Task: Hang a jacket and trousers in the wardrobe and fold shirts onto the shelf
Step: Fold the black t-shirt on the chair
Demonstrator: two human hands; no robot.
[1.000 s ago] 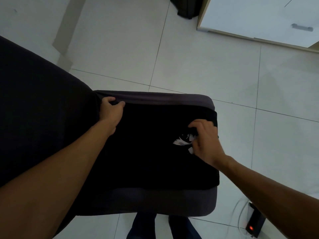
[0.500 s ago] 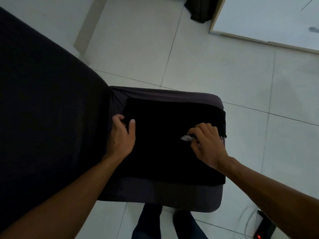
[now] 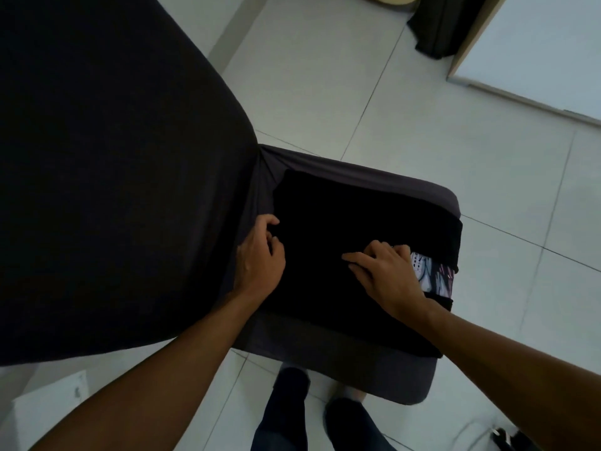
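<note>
**Shirt nearly squared off on the chair seat**

The black shirt lay folded into a compact block on the dark chair seat, and the change over the last second was plain: the left hand had slid from the far corner of the fabric to its near left edge, where the curled fingers pinched the cloth. The right hand had flattened out, fingers spread and pressing the top layer, with the printed patch now showing just beside it at the right edge. I judged the fold almost done, a last smoothing before the shirt could go to the shelf.

The chair back loomed close on the left, draped in dark cloth. Across the pale tiled floor stood a white cabinet with a dark garment hanging beside it. Nothing blocked that way, though a cable trailed near the person's feet.
</note>
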